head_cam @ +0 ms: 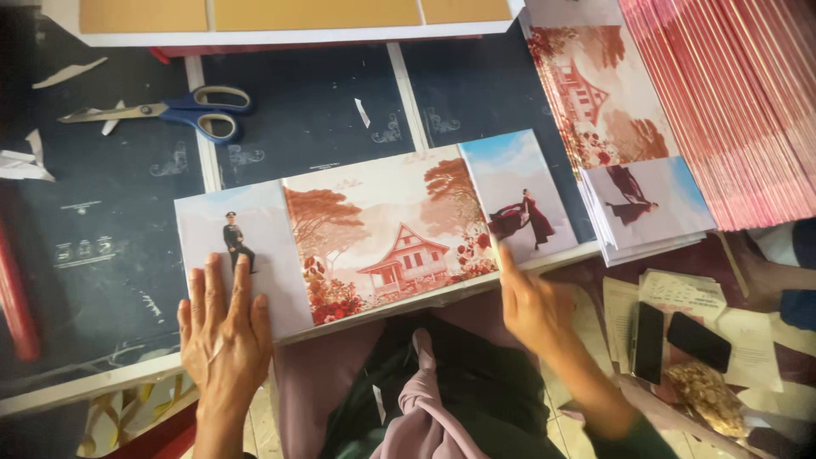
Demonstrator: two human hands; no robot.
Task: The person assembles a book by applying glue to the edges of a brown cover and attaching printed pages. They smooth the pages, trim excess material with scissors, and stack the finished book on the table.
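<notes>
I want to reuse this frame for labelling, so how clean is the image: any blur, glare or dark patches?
Head view: soft overall, the left hand and right hand slightly blurred; the printed cover sheet evenly lit without glare; the dark mat loses detail toward the left edge; the pink stack at the right looks streaked.

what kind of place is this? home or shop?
Likely a small print-finishing or album-binding workshop. The left hand and right hand press a printed cover sheet flat on a dark worktable, beside stacks of identical sheets and scissors.
</notes>
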